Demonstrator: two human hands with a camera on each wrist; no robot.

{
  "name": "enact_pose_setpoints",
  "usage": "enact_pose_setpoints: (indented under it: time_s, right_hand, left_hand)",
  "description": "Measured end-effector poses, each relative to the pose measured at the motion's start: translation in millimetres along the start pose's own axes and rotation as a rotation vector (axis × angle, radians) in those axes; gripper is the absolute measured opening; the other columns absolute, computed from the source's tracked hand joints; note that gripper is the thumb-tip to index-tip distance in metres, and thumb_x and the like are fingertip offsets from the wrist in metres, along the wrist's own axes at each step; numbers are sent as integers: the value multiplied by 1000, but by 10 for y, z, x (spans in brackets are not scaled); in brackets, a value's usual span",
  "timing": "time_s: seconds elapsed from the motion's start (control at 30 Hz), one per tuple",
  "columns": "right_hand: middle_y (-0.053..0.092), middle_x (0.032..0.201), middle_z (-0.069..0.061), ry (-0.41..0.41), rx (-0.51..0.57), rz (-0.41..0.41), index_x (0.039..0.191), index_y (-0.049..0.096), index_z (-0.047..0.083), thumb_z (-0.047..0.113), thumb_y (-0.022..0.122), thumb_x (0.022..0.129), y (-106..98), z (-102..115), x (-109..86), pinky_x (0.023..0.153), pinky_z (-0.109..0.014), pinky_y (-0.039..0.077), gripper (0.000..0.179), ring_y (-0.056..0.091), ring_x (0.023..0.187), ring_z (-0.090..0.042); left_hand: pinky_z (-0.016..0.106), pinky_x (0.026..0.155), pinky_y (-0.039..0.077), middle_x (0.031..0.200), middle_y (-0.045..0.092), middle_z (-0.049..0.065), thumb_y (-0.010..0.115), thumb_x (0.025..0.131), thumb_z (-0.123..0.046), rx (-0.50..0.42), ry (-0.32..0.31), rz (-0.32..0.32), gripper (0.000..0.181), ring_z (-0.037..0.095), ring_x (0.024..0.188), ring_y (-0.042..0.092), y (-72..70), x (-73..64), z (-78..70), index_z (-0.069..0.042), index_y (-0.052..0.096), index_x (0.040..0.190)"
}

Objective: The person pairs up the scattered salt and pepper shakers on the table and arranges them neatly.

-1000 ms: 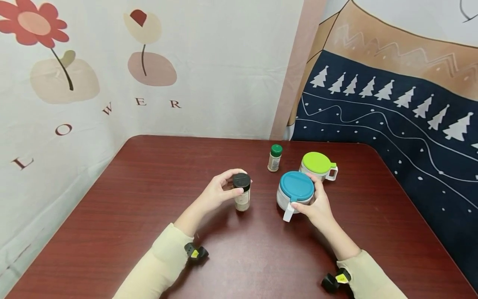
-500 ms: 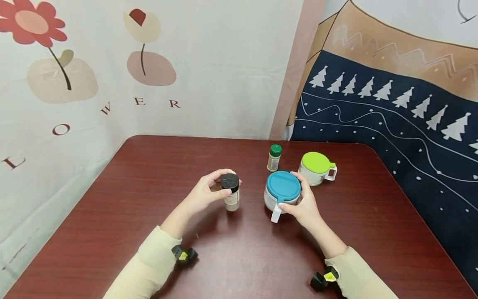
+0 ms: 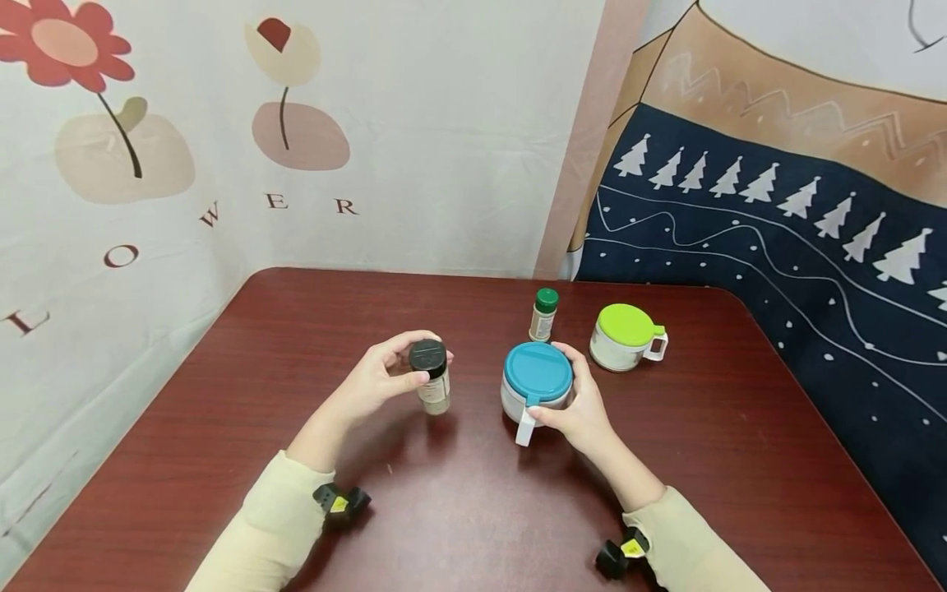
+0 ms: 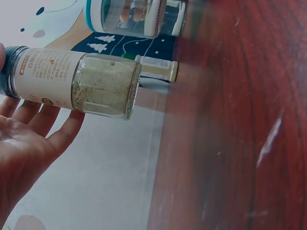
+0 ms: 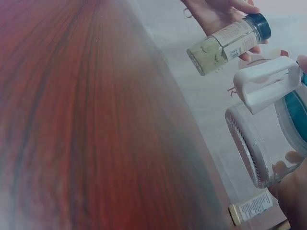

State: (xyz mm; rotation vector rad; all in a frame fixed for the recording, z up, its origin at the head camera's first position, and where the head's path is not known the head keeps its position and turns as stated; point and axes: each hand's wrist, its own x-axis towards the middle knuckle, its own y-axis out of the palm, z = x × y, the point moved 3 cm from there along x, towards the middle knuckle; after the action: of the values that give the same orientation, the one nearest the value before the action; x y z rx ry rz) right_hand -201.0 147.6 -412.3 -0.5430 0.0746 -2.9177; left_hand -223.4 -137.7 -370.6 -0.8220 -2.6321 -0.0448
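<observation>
My left hand grips a glass spice jar with a black cap, fingers and thumb around its upper part. Pale greenish-grey powder fills the lower portion of the jar in the left wrist view, and its base is raised off the table. To the right, my right hand holds a clear seasoning pot by its side, with the thumb near the white handle. The pot has a blue lid and appears lifted slightly above the tabletop. Both containers are nearly upright, apart from each other.
Behind the blue-lidded pot stands a small spice bottle with a green cap. A similar pot with a lime-green lid is right of it, handle pointing right. Fabric hangings border the back of the reddish-brown table.
Both hands have moved left together, carrying the spice jar and the blue-lidded pot. The lime-lidded pot, partly covered before, now shows fully; the green-capped bottle stays put.
</observation>
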Motion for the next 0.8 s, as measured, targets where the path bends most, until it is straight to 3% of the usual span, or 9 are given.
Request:
enact_pose_setpoints:
  time_s: [0.43,0.8]
  right_hand:
    - [47,133,-19,-36,54,39,140,29,-3,18,87,68,171,-14,38,95,-26,41,95,49,117,-23]
    - [47,132,-20,-27,63,51,139,33,1,24,88,66,333,-36,68,96,-26,40,95,48,117,-24]
  left_hand:
    - [37,86,50,117,59,29,60,89,6,20,-19,35,38,31,105,61,-115,-74,-24,-1,51,125]
    - [35,86,50,118,62,22,61,88,6,87,-32,13,39,31,105,61,-241,-236,-65,0,52,126]
